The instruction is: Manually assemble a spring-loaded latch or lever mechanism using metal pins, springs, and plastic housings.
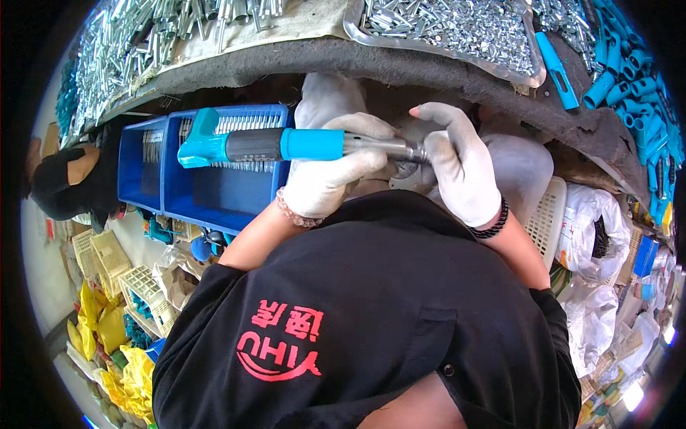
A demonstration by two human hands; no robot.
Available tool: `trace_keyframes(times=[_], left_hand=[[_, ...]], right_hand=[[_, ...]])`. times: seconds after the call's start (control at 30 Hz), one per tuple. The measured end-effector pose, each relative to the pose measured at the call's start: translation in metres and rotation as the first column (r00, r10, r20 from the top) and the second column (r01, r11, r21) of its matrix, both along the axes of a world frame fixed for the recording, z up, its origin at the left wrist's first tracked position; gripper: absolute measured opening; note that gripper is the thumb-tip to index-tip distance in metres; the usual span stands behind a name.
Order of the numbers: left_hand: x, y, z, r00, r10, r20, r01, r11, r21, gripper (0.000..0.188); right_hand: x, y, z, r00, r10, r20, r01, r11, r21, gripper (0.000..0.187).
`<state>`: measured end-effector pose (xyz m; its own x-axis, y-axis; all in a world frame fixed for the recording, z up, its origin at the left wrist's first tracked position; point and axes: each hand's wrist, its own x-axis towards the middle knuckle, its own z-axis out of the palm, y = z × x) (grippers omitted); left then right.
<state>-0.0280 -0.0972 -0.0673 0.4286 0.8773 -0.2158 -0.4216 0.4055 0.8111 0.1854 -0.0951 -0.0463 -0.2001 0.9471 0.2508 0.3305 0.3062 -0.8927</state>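
Observation:
A nail gun (314, 145) with a teal angled handle, a black grip band, a teal sleeve and a bare metal barrel lies level across my lap, its handle to the left. My left hand (321, 184), in a white glove, wraps round the metal barrel just past the teal sleeve. At the right end my gloved right hand (461, 171) has its curled fingers and thumb on the metal tip, while one finger stretches out above it, its fingertip bare. Whether a small part sits between the right fingers is hidden.
Left of my lap stand blue bins (214, 194) with rows of metal pins. The cloth-covered bench (307, 63) ahead bears loose metal tubes, a tray (532, 77) of small metal parts and a heap of teal sleeves (647, 107). A cream basket (547, 222) stands right; another person (78, 179) sits far left.

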Motion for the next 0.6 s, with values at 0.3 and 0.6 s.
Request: trace_keyframes(times=[0.3,0.6], left_hand=[[0.003,-0.003,-0.015,0.994,0.089,0.059,-0.08,0.986,-0.149,0.037],[0.003,-0.003,-0.02,0.992,0.062,0.109,-0.045,0.987,-0.157,0.036]], right_hand=[[-0.007,-0.001,-0.002,0.998,-0.043,-0.04,0.04,0.997,-0.065,0.032],[0.006,-0.007,-0.011,1.0,0.019,-0.019,-0.022,0.992,-0.126,0.028]])
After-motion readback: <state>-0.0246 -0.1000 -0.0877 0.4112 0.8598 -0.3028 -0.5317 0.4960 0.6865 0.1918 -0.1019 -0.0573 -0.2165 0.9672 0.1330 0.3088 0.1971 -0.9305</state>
